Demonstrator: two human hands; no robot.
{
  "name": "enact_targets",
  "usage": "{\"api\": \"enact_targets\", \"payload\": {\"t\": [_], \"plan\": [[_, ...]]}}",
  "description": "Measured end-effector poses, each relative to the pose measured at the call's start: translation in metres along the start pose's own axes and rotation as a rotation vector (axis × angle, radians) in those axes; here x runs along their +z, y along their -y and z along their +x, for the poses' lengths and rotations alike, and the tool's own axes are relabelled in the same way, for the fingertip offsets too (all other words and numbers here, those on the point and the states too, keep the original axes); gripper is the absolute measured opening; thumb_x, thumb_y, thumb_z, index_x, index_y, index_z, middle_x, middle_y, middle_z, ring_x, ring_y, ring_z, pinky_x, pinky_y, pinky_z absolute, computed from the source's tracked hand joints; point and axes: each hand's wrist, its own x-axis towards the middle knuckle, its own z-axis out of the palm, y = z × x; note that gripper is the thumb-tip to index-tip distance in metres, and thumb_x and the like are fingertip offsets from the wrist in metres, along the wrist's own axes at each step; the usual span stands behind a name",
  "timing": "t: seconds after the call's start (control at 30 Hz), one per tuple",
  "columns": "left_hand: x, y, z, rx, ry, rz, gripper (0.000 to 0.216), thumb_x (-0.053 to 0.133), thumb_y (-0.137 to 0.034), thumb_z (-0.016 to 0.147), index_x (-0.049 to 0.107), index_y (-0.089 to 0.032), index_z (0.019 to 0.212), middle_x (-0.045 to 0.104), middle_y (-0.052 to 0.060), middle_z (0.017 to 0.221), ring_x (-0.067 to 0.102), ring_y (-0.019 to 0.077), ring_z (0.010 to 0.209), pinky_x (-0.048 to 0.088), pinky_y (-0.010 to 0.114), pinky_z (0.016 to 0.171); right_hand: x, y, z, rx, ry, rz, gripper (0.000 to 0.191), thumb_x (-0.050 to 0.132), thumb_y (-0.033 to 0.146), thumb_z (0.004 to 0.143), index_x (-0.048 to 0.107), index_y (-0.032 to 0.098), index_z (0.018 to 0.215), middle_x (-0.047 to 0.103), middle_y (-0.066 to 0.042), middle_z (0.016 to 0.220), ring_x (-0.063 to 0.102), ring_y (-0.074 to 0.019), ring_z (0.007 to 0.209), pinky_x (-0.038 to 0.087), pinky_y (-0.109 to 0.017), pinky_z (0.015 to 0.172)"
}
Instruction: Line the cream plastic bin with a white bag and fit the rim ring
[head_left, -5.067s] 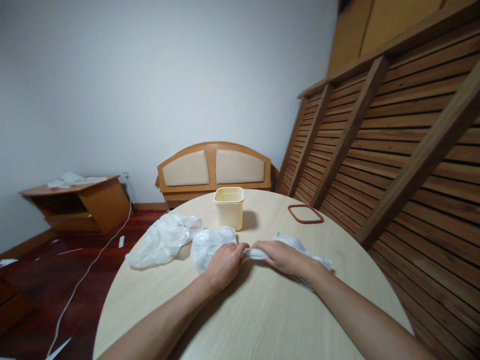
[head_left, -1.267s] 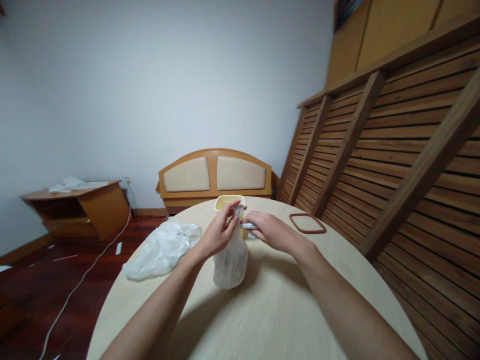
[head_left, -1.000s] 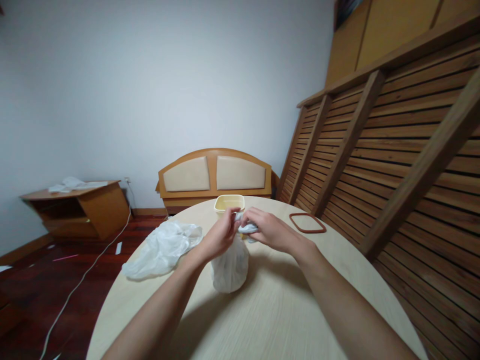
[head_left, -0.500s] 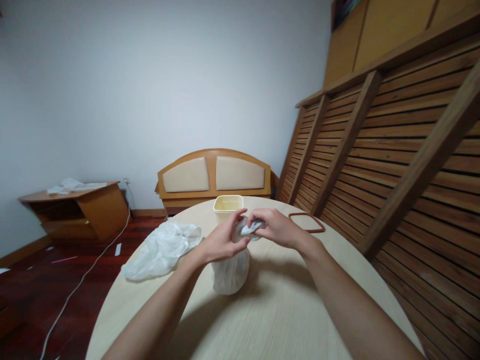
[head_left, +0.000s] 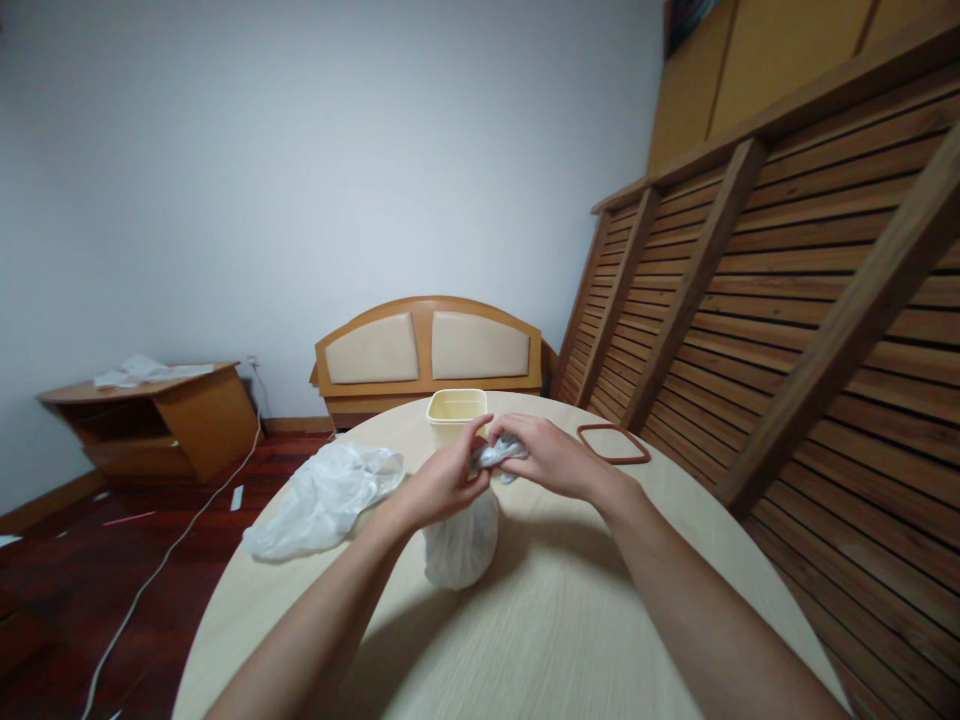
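A translucent white plastic bag (head_left: 461, 540) hangs just above the round pale wooden table (head_left: 540, 620), its body bulging below my hands. My left hand (head_left: 444, 480) pinches the bag's twisted neck from the left. Pressed against it from the right, my right hand (head_left: 546, 458) grips the neck's bunched end. Both hands are closed on the bag, held above the table's middle.
A cream plastic container (head_left: 456, 412) stands open behind my hands. A brown seal ring (head_left: 613, 444) lies at the table's right. A second crumpled plastic bag (head_left: 324, 497) lies at the left. A slatted wooden frame (head_left: 780, 300) leans on the right; a headboard (head_left: 429, 350) and low cabinet (head_left: 157, 415) stand by the wall.
Five seconds ago the bag lay stretched flat on the table between my hands. It has since been lifted upright by its neck, and my fingers have kept working the twisted neck together.
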Motion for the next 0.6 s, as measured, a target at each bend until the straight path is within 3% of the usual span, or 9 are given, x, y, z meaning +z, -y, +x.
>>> {"api": "enact_targets", "payload": {"t": [0.17,0.3,0.43,0.6], "plan": [[0.002,-0.004,0.001,-0.038,-0.01,-0.005,0.048,0.065,-0.029,0.089,0.042,-0.02,0.13,0.068,0.009,0.108,0.064,0.0198,0.087,0.047,0.031,0.077,-0.007,-0.001,-0.004,0.107,0.036,0.085,0.01,0.069,0.017,0.086,0.07,0.02,0.095,0.071,-0.001,0.085,0.063,-0.0158,0.076,0.043,-0.026,0.071],[0.003,-0.002,0.002,-0.066,-0.046,-0.03,0.017,0.056,-0.032,0.095,0.05,-0.019,0.104,0.065,0.005,0.095,0.059,0.0173,0.081,0.045,0.03,0.072,-0.01,-0.005,-0.005,0.053,0.024,0.159,0.019,0.067,0.015,0.087,0.071,0.021,0.104,0.073,-0.002,0.094,0.066,-0.017,0.083,0.046,-0.026,0.074],[0.0,-0.001,0.003,-0.041,-0.053,-0.126,0.017,0.055,-0.034,0.095,0.052,-0.018,0.096,0.061,0.003,0.088,0.055,0.0159,0.078,0.045,0.028,0.072,-0.009,-0.011,-0.003,-0.098,-0.036,0.239,0.021,0.067,0.01,0.084,0.072,0.022,0.1,0.072,-0.005,0.109,0.065,-0.0203,0.104,0.048,-0.032,0.092],[-0.002,0.001,0.006,-0.087,-0.077,-0.248,0.023,0.061,-0.036,0.091,0.059,-0.015,0.099,0.064,0.006,0.094,0.058,0.0184,0.086,0.047,0.031,0.081,-0.006,-0.017,-0.002,-0.088,-0.052,0.303,0.016,0.066,0.013,0.087,0.077,0.022,0.095,0.076,-0.006,0.106,0.068,-0.0207,0.105,0.05,-0.034,0.093]]}}
